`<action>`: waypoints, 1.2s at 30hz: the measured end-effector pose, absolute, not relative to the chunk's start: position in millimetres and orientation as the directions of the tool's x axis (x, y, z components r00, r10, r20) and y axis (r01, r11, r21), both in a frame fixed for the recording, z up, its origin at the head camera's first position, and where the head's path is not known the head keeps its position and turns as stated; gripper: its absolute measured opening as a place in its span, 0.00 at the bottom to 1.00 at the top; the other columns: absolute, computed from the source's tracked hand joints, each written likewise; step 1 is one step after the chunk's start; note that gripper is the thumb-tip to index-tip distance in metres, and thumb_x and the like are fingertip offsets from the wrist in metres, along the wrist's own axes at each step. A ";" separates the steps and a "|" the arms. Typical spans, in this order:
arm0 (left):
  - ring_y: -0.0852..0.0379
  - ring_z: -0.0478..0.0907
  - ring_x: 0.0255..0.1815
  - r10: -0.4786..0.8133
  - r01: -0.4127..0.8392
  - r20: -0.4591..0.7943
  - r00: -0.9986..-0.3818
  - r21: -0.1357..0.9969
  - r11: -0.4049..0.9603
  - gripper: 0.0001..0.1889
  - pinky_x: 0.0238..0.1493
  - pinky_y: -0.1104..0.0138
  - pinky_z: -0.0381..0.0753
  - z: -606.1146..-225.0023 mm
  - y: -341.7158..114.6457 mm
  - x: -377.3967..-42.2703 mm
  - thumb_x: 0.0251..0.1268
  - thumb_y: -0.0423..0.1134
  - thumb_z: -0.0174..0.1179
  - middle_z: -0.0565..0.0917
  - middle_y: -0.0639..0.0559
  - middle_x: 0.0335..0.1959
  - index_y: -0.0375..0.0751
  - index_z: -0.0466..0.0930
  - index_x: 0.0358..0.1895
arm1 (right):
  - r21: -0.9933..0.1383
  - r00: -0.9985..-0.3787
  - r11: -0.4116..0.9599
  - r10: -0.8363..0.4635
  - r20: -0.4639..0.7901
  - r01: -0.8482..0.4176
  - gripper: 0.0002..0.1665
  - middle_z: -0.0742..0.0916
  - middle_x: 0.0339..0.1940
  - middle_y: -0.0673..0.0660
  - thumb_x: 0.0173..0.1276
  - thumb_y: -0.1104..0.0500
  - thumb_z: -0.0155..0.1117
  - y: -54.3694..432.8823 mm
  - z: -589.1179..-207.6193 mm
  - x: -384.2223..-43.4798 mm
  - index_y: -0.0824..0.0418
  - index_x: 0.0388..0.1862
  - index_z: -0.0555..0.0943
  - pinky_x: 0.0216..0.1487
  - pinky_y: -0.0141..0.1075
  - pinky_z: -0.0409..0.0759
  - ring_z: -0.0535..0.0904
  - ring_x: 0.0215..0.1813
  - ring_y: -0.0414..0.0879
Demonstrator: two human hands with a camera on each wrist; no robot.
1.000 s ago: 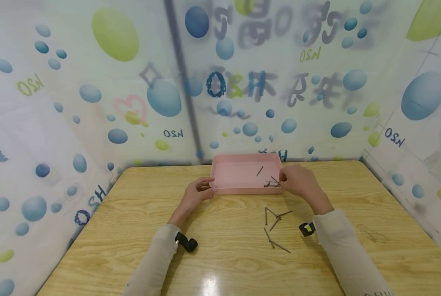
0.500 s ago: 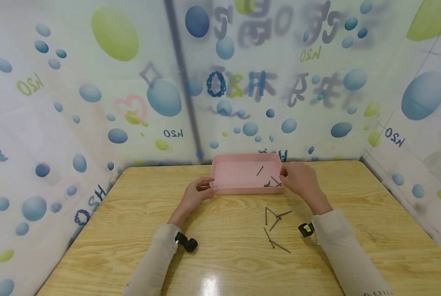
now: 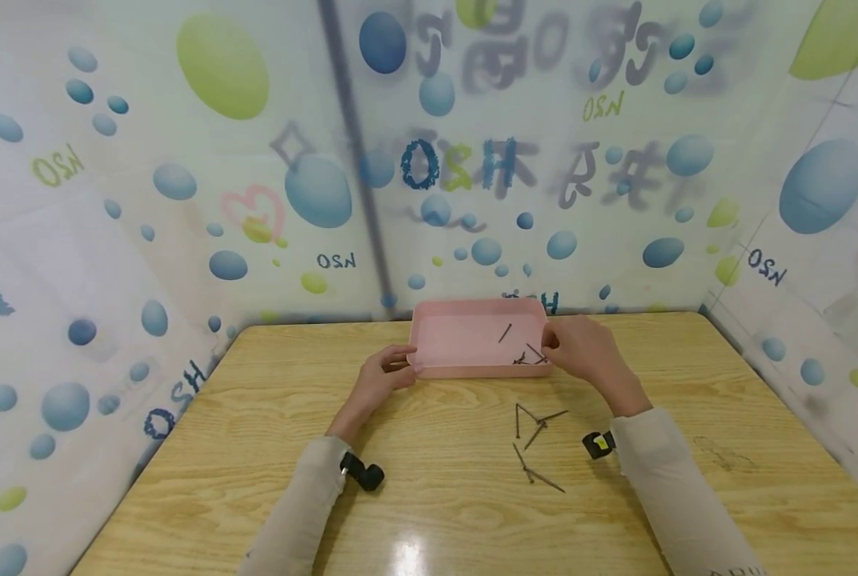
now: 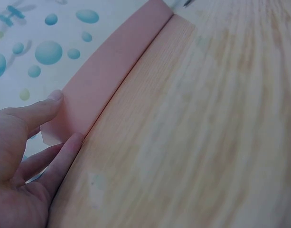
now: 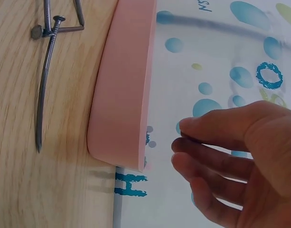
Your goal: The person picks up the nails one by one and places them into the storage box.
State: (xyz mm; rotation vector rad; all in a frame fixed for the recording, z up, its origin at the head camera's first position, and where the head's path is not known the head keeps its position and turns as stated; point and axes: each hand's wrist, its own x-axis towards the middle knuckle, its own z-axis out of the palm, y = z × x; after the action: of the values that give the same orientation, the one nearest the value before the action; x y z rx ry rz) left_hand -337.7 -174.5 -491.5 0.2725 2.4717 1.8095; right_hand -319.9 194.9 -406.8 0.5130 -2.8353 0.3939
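Several nails (image 3: 520, 358) inside pink tray (image 3: 451, 342), beside right grip (image 3: 582, 349).

The person's left arm (image 3: 292, 504) and right arm (image 3: 681, 488) reach forward, well apart. The left hand (image 3: 378, 381) stretches out, thumb (image 3: 403, 376) and fingers (image 3: 398, 349) parted; the right hand (image 3: 583, 350) angles inward, fingers loosely curled, thumb tip close to the fingertips.

Lighting is diffuse, with glare on the near table (image 3: 443, 456); the left wrist view renders its grain blurred.
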 end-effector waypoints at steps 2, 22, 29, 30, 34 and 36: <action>0.47 0.84 0.58 0.181 0.102 0.050 -0.982 0.952 0.290 0.25 0.56 0.59 0.87 -491.0 -174.6 -337.3 0.71 0.41 0.67 0.81 0.41 0.66 0.47 0.78 0.69 | -0.223 -0.911 0.897 -0.325 0.255 -0.382 0.05 0.86 0.27 0.51 0.67 0.61 0.68 195.4 -405.5 -319.8 0.57 0.31 0.87 0.29 0.39 0.78 0.76 0.27 0.43; 0.51 0.85 0.54 0.201 0.123 0.070 -0.977 0.957 0.263 0.26 0.55 0.61 0.88 -492.4 -175.9 -338.9 0.72 0.40 0.67 0.80 0.36 0.67 0.41 0.76 0.71 | -0.370 -0.874 0.857 -0.448 -0.189 -0.360 0.07 0.88 0.28 0.49 0.61 0.66 0.70 201.6 -402.3 -319.8 0.56 0.27 0.90 0.28 0.36 0.79 0.81 0.25 0.43; 0.48 0.85 0.56 0.202 0.127 0.074 -0.977 0.956 0.265 0.26 0.55 0.61 0.87 -491.1 -175.6 -337.9 0.71 0.40 0.67 0.80 0.35 0.67 0.41 0.76 0.70 | -0.385 -0.843 0.878 -0.420 -0.337 -0.284 0.07 0.88 0.28 0.50 0.58 0.67 0.76 197.1 -406.0 -315.4 0.57 0.24 0.89 0.30 0.35 0.81 0.82 0.28 0.45; 0.48 0.84 0.56 0.201 0.128 0.075 -0.977 0.955 0.267 0.26 0.55 0.61 0.87 -491.2 -175.6 -337.9 0.72 0.40 0.67 0.80 0.36 0.66 0.42 0.76 0.70 | -0.380 -0.842 0.881 -0.417 -0.341 -0.282 0.08 0.88 0.27 0.51 0.57 0.68 0.77 196.2 -406.5 -314.8 0.57 0.23 0.89 0.30 0.35 0.81 0.82 0.28 0.45; 0.47 0.84 0.58 0.199 0.129 0.076 -0.977 0.954 0.272 0.26 0.55 0.61 0.87 -491.3 -175.2 -338.0 0.72 0.40 0.67 0.80 0.36 0.67 0.42 0.76 0.71 | -0.339 -0.844 0.897 -0.402 -0.355 -0.284 0.10 0.87 0.27 0.50 0.57 0.69 0.76 192.9 -410.3 -314.1 0.56 0.23 0.89 0.28 0.34 0.78 0.80 0.28 0.44; 0.46 0.84 0.58 0.196 0.126 0.073 -0.978 0.953 0.275 0.26 0.55 0.60 0.88 -491.3 -174.8 -337.8 0.72 0.40 0.67 0.80 0.36 0.67 0.41 0.76 0.71 | -0.317 -0.845 0.903 -0.396 -0.359 -0.289 0.11 0.86 0.26 0.50 0.57 0.70 0.75 191.3 -412.7 -314.3 0.55 0.22 0.89 0.26 0.33 0.74 0.77 0.27 0.44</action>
State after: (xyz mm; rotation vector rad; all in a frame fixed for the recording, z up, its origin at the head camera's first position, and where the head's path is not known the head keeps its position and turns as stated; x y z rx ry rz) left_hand -337.8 -174.8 -491.3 0.3118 2.4610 1.8303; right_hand -314.3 191.3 -412.7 0.6566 -3.4781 0.4611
